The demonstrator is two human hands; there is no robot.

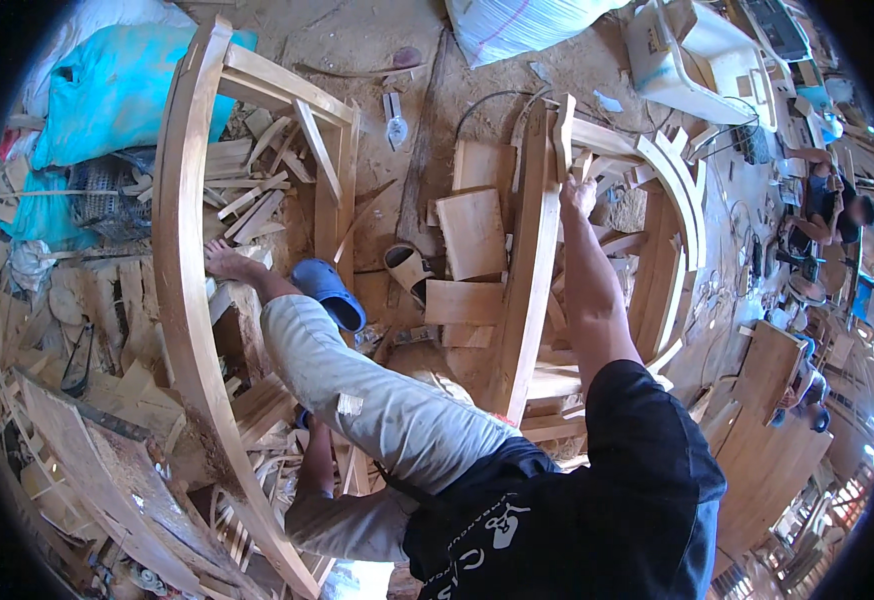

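My right hand (579, 195) reaches forward with bent arm-side fingers closed on the wood at the far corner of a pale wooden frame (529, 300). It is beside a short upright post (564, 135), near curved wooden slats (692, 200); the exact grip is partly hidden. My left hand is not in view. On the left, a second long wooden frame (192, 300) stands close to my bare foot (232, 262). My legs, in light trousers (367, 370), stretch between the two frames.
A blue clog (329, 295) and a beige clog (409, 268) lie between the frames, near loose boards (472, 235). Wood scraps (257, 200) pile up at left. A turquoise sack (107, 95), a white sack (522, 25) and a white tub (697, 65) stand farther off. People (827, 205) sit at right.
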